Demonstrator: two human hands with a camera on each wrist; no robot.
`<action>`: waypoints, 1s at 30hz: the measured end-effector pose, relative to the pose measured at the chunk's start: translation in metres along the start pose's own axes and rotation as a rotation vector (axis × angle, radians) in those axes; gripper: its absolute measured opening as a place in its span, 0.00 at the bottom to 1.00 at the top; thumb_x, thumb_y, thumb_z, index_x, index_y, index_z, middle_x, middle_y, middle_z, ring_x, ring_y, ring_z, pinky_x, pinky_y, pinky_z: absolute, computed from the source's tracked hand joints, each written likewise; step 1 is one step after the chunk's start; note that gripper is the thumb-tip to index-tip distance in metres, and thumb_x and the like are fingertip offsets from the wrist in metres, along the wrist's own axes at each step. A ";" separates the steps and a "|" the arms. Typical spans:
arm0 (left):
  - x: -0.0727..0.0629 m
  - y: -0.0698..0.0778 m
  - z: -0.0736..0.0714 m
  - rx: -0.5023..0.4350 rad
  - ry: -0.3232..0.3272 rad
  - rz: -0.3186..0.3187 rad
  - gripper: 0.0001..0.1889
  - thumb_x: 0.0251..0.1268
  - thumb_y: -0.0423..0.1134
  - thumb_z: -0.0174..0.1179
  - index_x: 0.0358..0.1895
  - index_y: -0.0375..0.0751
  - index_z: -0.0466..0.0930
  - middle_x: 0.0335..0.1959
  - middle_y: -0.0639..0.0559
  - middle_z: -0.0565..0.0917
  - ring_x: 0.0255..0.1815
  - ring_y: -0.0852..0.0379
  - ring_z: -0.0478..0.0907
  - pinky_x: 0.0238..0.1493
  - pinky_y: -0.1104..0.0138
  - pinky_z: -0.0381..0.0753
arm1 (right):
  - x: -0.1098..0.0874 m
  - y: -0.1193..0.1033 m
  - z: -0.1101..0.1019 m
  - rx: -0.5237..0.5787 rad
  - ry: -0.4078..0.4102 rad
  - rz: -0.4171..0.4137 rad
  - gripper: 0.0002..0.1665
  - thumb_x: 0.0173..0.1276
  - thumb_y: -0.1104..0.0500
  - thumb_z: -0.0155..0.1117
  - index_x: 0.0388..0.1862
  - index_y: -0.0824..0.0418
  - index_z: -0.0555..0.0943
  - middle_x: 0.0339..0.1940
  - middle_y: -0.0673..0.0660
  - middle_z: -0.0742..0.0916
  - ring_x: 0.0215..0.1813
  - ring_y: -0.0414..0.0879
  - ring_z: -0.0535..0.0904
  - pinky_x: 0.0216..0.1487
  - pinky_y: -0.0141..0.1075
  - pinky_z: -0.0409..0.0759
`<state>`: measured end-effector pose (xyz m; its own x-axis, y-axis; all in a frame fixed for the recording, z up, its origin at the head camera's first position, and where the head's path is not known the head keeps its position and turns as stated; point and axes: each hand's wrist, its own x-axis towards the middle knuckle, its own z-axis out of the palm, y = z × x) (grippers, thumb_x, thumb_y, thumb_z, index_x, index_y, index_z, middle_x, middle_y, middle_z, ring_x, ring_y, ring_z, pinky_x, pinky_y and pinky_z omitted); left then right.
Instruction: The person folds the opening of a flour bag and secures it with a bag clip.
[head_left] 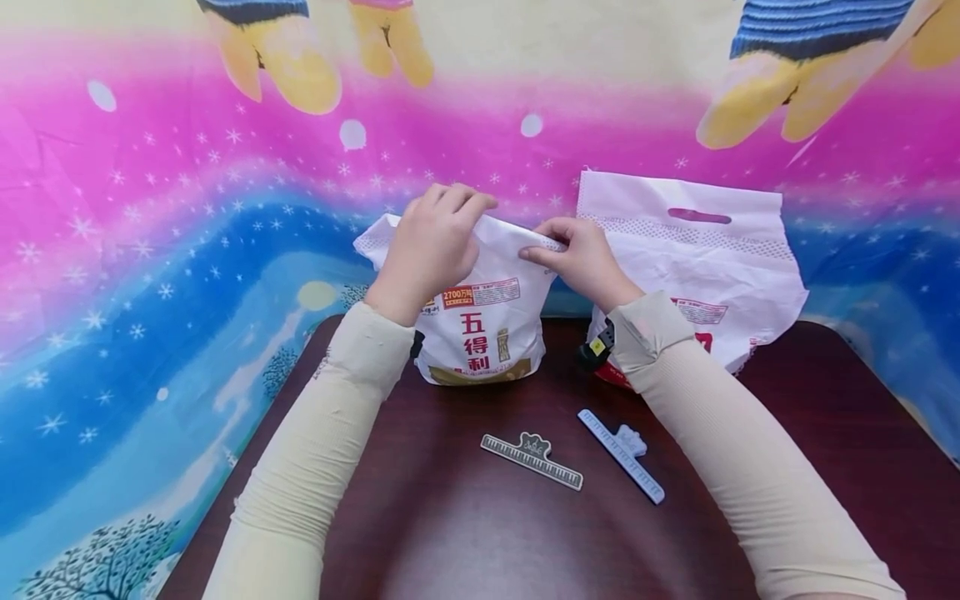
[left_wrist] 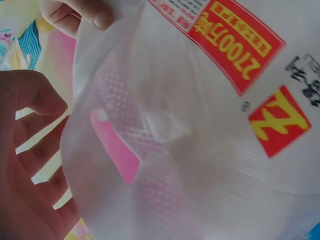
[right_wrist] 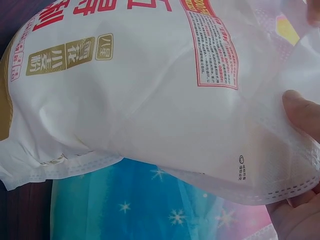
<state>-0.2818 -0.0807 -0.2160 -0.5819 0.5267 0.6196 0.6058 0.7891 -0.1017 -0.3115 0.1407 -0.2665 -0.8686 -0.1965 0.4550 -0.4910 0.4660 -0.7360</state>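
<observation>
A white flour bag point(head_left: 517, 321) with red print stands upright at the table's far side. My right hand point(head_left: 585, 254) pinches its upper right edge, thumb point(right_wrist: 302, 112) in front and fingers behind. At the upper left, my left hand point(head_left: 438, 233) is at the top edge, its fingers loosely bent and apart along the border in the left wrist view. Pink shows through the handle slot point(left_wrist: 115, 147), beside a dotted strip in the thin fabric. Two piano-key clips lie in front of the bag: a black one point(head_left: 531, 461) and a pale blue one point(head_left: 622, 456).
A second white bag point(head_left: 690, 279) with a handle slot stands behind my right forearm. The dark wooden table point(head_left: 420, 517) reaches back to a colourful cloth backdrop point(head_left: 225, 183). Black straps with a yellow tag sit near my right wrist.
</observation>
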 end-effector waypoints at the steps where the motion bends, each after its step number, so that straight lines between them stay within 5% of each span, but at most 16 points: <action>1: 0.001 0.002 -0.001 0.015 -0.005 0.017 0.20 0.68 0.35 0.60 0.62 0.41 0.79 0.58 0.44 0.82 0.59 0.43 0.77 0.63 0.51 0.76 | 0.000 0.000 0.000 0.001 0.002 -0.006 0.12 0.63 0.59 0.77 0.39 0.67 0.86 0.36 0.60 0.87 0.35 0.46 0.78 0.32 0.28 0.78; 11: 0.013 0.013 -0.007 0.036 -0.072 0.073 0.19 0.72 0.42 0.62 0.62 0.39 0.80 0.58 0.42 0.82 0.60 0.44 0.77 0.64 0.55 0.76 | 0.000 0.001 -0.001 -0.038 -0.018 -0.032 0.10 0.64 0.60 0.76 0.36 0.66 0.85 0.29 0.58 0.85 0.30 0.47 0.76 0.30 0.29 0.75; 22: 0.019 0.016 0.004 0.098 -0.174 0.082 0.11 0.74 0.45 0.61 0.52 0.45 0.83 0.50 0.48 0.86 0.50 0.48 0.81 0.58 0.55 0.79 | 0.000 -0.002 -0.001 -0.086 -0.014 -0.026 0.10 0.65 0.59 0.75 0.35 0.65 0.85 0.30 0.58 0.84 0.32 0.49 0.75 0.32 0.30 0.75; 30: 0.022 0.016 0.011 0.092 -0.158 0.105 0.09 0.74 0.40 0.61 0.51 0.43 0.83 0.48 0.48 0.86 0.49 0.49 0.82 0.52 0.57 0.82 | -0.003 -0.004 -0.004 -0.093 -0.014 -0.054 0.11 0.65 0.58 0.75 0.38 0.65 0.86 0.29 0.58 0.84 0.31 0.49 0.74 0.32 0.31 0.73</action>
<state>-0.2909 -0.0528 -0.2130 -0.6002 0.6453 0.4726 0.6203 0.7486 -0.2343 -0.3064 0.1430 -0.2634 -0.8423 -0.2351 0.4851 -0.5291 0.5326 -0.6606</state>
